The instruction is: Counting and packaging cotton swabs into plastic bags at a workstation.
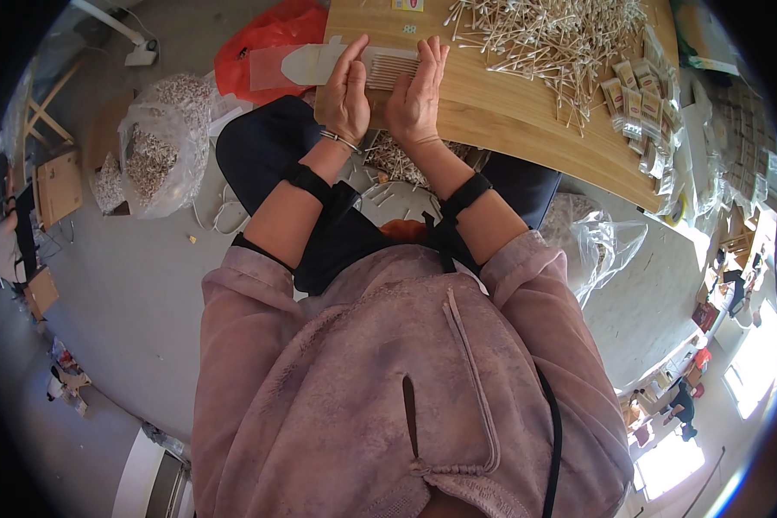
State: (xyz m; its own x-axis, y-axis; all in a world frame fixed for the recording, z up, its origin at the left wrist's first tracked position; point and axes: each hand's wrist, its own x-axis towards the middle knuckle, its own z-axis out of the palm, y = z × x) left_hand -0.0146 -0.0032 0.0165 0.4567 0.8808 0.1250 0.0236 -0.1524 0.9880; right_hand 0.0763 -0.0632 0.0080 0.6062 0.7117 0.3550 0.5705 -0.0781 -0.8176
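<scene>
- Two bare hands are above the near left part of the wooden worktop (479,116), one on each side of a row of cotton swabs (390,71).
- Left hand (347,93): fingers extended, thumb raised, palm turned toward the right hand. It stands at the left end of the row and is not closed around anything visible.
- Right hand (417,97): fingers extended and slightly bent, palm facing left. It stands at the right end of the row, its fingers covering part of it; no closed grip is visible. Whether either palm presses on the swab ends cannot be told.
- Row of cotton swabs: lies side by side between the hands, sticks running left to right.
- See-through plastic sleeve (268,71): left of the left hand, reaching out past the worktop edge, with a white sheet (309,66) showing at it. A red plastic bag (249,47) is just beside it.
- Loose swab pile (548,34): spread over the far part of the worktop, right of the hands.
- Small packets (639,97): heaped near the worktop's right edge, beside the pile.
- Clear bag of swabs (157,155): on the floor at left.
</scene>
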